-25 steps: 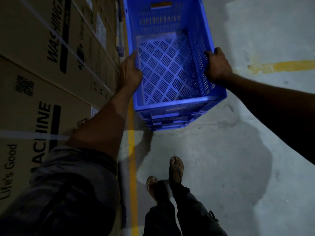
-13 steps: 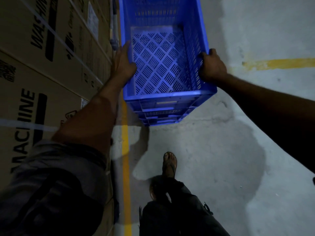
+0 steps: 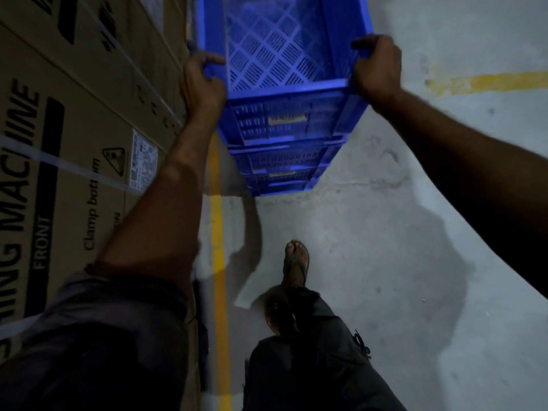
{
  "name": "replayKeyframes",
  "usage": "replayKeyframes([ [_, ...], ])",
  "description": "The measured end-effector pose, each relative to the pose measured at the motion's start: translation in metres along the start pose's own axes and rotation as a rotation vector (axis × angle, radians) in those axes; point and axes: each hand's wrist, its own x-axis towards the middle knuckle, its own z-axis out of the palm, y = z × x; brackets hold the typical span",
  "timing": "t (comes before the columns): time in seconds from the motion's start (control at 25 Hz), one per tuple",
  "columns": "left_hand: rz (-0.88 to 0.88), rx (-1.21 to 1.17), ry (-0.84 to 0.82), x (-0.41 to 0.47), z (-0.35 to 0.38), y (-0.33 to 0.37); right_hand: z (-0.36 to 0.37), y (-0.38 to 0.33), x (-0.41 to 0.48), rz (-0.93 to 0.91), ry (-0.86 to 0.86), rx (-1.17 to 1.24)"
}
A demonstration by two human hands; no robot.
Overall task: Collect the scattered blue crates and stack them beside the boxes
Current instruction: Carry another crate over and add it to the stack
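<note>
Your left hand (image 3: 204,84) curls over the left rim of the top blue crate (image 3: 284,89), and your right hand (image 3: 375,69) grips the right rim. The crate sits between both hands, atop the stack of blue crates (image 3: 281,164) just below them. Cardboard boxes (image 3: 89,129) stand just left of your left hand; a yellow floor line (image 3: 218,232) runs under that forearm.

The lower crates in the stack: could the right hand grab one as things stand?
Probably not straight away: the right hand grips the rim of the top crate and would have to let go first. Otherwise the way looks free; the lower crates face open floor on that side.
</note>
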Motion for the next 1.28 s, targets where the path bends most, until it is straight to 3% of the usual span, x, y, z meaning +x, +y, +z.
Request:
replayKeyframes([
  [0.52,0.082,-0.023,-0.175,-0.017,0.01,-0.022,0.007,0.027,-0.01,-0.123,-0.074,-0.245],
  [0.6,0.125,0.159,-0.174,-0.019,0.005,-0.012,0.005,0.02,-0.014,-0.207,-0.035,-0.466],
  [0.68,0.257,0.522,-0.113,-0.022,-0.005,-0.011,0.0,0.014,-0.025,-0.354,0.016,-0.554],
  [0.76,0.488,0.712,-0.241,-0.03,-0.015,-0.016,0.004,0.015,-0.043,-0.54,-0.122,-0.549],
  [0.84,0.577,0.76,-0.393,-0.034,-0.022,-0.029,0.018,0.02,-0.057,-0.673,-0.275,-0.598],
  [1.12,0.461,0.728,-0.392,-0.038,-0.015,-0.031,0.024,0.022,-0.051,-0.673,-0.266,-0.71],
  [1.28,0.356,0.954,-0.511,-0.052,-0.025,0.009,0.0,0.003,-0.052,-0.558,-0.479,-0.754],
])
